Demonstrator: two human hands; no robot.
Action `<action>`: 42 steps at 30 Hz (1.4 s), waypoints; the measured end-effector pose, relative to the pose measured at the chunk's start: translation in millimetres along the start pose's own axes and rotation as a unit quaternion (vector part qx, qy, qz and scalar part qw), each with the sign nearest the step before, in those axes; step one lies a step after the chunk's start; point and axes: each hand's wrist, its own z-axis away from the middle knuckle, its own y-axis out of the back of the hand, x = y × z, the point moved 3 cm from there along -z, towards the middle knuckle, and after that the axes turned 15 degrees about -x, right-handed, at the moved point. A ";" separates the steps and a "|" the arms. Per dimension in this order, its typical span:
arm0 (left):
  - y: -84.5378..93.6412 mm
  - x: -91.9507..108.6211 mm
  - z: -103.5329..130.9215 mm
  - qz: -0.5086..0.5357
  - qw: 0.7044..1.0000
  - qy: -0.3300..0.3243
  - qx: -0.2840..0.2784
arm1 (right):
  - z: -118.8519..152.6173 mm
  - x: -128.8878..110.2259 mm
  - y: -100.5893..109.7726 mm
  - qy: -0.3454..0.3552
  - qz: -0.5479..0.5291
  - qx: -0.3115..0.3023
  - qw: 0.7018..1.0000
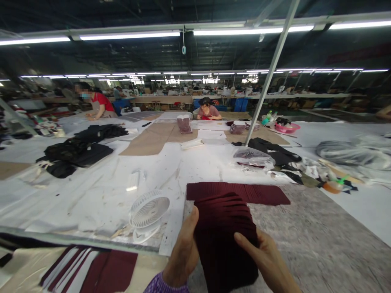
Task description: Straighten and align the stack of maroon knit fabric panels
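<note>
Between my two hands is a thick stack of dark maroon fabric pieces [224, 240], tilted up above the table with its layers fanned at the top. My left hand [185, 244] grips the stack's left edge, thumb upright along the side. On the right edge, my right hand [265, 254] holds it with the thumb pressed on the front face and the fingers hidden behind. Just beyond the stack, a row of overlapping maroon fabric pieces [269, 194] lies on the grey mottled board [311, 232].
A white desk fan [151, 209] stands left of my hands. Maroon and white pieces [114, 270] lie on cream cloth at lower left. A metal pole [271, 69] rises from the table, near a plastic bag [253, 158] and an orange bottle [334, 186]. Two people work across the table.
</note>
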 end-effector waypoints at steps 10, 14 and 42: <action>-3.2 1.2 -3.7 0.119 0.992 0.034 -0.025 | 0.6 -0.8 -1.7 -0.009 -0.001 -0.018 1.000; -4.0 0.5 -3.8 0.117 0.992 0.035 -0.021 | -0.1 -1.1 -0.7 -0.015 0.023 -0.040 0.999; 12.1 -11.6 9.7 -0.169 0.984 0.056 -0.010 | -3.8 -0.8 -5.1 0.013 -0.010 -0.035 0.999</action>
